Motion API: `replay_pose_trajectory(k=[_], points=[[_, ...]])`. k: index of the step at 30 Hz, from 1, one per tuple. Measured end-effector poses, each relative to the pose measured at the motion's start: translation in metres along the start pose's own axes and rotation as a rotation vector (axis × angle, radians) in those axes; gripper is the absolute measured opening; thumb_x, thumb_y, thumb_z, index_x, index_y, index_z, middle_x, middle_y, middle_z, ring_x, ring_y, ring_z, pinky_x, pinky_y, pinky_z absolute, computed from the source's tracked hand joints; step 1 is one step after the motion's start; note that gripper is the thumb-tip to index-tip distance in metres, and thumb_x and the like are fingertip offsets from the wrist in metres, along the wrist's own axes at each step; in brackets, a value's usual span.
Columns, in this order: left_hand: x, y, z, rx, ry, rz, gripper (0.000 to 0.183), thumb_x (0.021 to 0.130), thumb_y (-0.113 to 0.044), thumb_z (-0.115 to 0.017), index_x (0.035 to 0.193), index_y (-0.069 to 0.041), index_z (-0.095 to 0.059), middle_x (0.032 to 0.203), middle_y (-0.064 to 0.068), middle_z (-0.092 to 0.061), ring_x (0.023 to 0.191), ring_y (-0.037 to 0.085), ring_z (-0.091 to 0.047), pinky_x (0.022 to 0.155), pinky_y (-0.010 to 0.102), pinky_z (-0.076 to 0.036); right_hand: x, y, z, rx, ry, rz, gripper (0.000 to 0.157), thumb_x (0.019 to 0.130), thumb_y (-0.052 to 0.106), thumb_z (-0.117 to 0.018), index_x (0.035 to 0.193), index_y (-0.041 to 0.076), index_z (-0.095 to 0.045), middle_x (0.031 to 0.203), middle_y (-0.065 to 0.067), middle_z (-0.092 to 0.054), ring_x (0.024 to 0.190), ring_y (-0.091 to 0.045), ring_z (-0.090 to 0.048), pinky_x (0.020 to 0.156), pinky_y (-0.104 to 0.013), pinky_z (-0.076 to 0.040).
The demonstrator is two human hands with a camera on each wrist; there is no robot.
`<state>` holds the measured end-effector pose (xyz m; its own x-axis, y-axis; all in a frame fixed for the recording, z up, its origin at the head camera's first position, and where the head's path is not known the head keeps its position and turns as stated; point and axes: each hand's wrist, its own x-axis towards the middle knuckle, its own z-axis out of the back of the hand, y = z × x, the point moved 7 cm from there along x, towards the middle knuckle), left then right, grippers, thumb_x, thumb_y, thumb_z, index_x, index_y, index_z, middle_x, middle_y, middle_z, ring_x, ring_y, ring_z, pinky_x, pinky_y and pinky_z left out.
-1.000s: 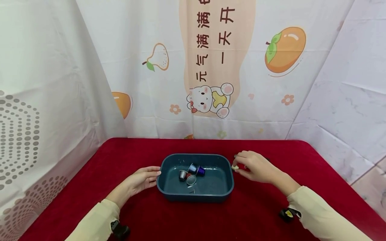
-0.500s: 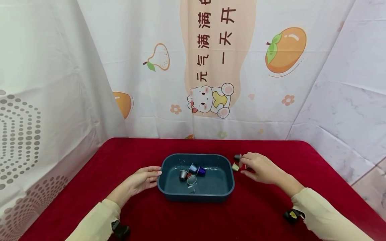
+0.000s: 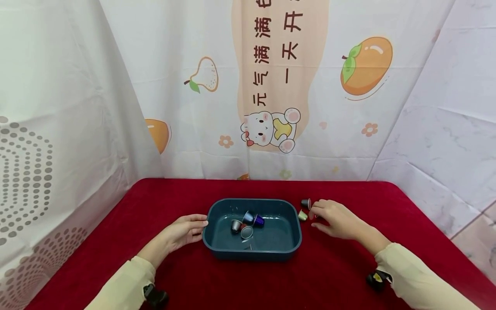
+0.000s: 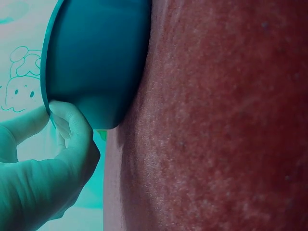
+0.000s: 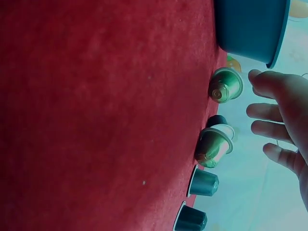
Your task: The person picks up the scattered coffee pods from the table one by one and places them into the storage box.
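Note:
My left hand (image 3: 186,230) is at the left end of a dark blue rectangular basin (image 3: 252,251). In the left wrist view its thumb and a bent finger pinch the basin's rim (image 4: 44,72). Inside lie several coffee capsules, among them a light blue one (image 3: 248,217), a purple one (image 3: 258,220) and a silver one (image 3: 235,226). Right of the basin, my right hand (image 3: 335,218) hovers over more capsules with nothing in its fingers. A pale green capsule (image 3: 302,215) sits near its fingertips, and a grey one (image 3: 306,203) lies behind. The hand partly covers others.
The right wrist view shows further capsules in a row on the red cloth, including a gold-green one (image 5: 211,148) and two dark ones, the lower (image 5: 190,219) at the frame's edge. A printed curtain (image 3: 193,142) hangs behind the red-covered table (image 3: 232,284).
My right hand has drawn back to the right from the pale green capsule, which now lies uncovered, as does the grey one. My left hand and the basin have stayed put.

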<state>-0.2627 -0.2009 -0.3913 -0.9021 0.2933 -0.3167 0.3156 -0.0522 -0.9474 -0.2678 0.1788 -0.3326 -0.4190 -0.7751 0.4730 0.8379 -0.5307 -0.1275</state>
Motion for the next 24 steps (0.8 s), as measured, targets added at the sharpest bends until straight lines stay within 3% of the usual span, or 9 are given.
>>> replay_pose_trajectory(k=[24], points=[[0.002,0.001,0.0,-0.01,0.039,-0.017,0.044,0.096,-0.018,-0.058,0.131,0.005,-0.041,0.097,-0.005,-0.063,0.085,0.006,-0.064,0.08,0.021,-0.055,-0.005,-0.027,-0.015,-0.003,0.11,-0.117,0.027,0.07,0.02,-0.084,0.088,0.013,-0.065,0.086,0.002,-0.062,0.077,-0.008,-0.054,0.07,-0.028,-0.051]])
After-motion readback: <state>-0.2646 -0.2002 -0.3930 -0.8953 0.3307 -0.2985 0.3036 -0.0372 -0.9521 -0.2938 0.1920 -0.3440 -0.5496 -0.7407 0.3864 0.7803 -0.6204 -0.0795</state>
